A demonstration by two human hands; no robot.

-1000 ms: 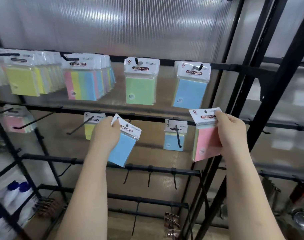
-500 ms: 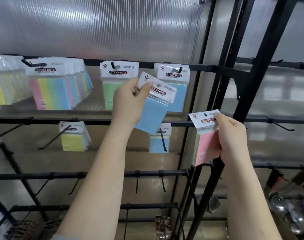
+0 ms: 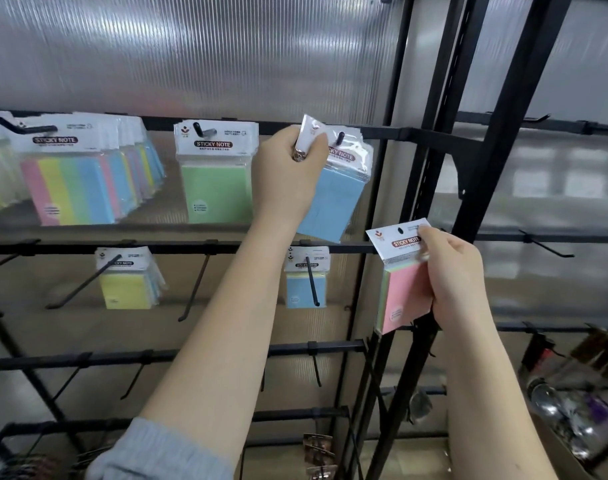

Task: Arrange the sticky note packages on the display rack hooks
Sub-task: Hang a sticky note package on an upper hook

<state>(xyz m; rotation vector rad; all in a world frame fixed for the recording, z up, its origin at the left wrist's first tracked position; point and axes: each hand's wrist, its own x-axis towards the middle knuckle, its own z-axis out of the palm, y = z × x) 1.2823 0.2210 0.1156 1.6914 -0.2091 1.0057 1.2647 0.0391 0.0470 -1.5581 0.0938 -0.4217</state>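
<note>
Currently the left hand (image 3: 288, 174) has its grip clenched on the header card of the blue package (image 3: 333, 199), tilted at the top-row hook (image 3: 340, 137). Risk: the hang hole is hidden behind the fingers, so it may miss the hook tip and the package may drop. To the right and lower, the right hand (image 3: 451, 271) grips the pink package (image 3: 404, 292), away from any hook. Its lower corner is hidden behind the rack upright (image 3: 430, 327).
</note>
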